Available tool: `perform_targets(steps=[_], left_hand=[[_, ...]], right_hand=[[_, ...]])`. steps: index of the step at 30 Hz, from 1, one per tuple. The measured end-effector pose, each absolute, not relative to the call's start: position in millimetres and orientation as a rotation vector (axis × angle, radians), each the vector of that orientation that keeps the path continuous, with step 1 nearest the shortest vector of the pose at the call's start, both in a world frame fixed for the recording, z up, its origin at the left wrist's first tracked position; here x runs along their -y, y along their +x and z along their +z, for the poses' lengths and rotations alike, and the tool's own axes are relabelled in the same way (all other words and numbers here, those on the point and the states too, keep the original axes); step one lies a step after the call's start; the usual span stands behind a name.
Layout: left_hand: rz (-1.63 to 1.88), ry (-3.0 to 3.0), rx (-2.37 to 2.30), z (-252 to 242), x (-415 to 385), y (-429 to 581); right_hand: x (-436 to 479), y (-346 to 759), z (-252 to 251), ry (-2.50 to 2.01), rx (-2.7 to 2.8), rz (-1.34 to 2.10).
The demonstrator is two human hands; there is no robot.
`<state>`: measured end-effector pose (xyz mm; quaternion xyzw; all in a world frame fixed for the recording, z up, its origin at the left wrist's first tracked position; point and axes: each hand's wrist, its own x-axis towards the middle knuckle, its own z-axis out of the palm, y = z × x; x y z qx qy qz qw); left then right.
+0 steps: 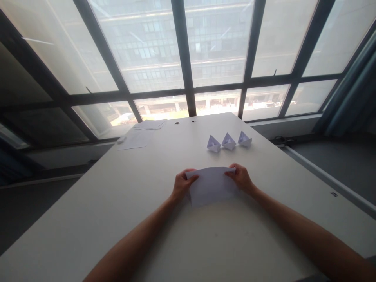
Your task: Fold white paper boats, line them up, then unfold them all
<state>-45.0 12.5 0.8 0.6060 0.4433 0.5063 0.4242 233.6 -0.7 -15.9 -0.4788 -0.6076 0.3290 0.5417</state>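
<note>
Between my two hands is a sheet of white paper [212, 188], its upper edge raised and its lower edge close to the table. My left hand [183, 183] pinches the upper left corner, thumb on the near face. At the upper right corner, my right hand [240, 177] grips the sheet the same way. The fingers behind the paper are partly hidden. Just beyond stand three folded paper boats, the left one [214, 144], the middle one [228, 141] and the right one [244, 139], in a row.
The white table [117, 211] runs away toward a large window. Loose white sheets [133, 139] lie at its far left, partly overlapping. A small dark round fitting [176, 123] sits near the far edge, and a small black mark [334, 194] is at the right edge.
</note>
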Motion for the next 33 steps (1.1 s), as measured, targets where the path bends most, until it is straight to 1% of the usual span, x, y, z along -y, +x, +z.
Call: perform_targets(steps=[4,9,15,19,25,30,33], left_hand=[[1.200,1.441,-1.081,3,-10,-41],[1.236,1.404,-1.019,2,-6,-35],[1.213,1.355,-1.026,1,-5,-31],[1.148,1.400,-1.136,4,-4,-33],[1.061,1.770,-1.335,-2,-9,-40],[0.944,2.223,-1.635,-4,-8,-43],[0.951,2.486,-1.618,0,0,-36]], right_hand=[[3,229,-11,-1.102,1.279,0.805],[6,223,-6,-1.053,1.150,0.881],[7,220,-8,-1.140,1.165,0.847],[5,221,-14,-1.202,1.228,0.824],[0,224,-24,-1.302,1.346,0.729],[-4,223,-32,-1.379,1.467,0.522],[-3,220,-33,-1.468,1.556,0.418]])
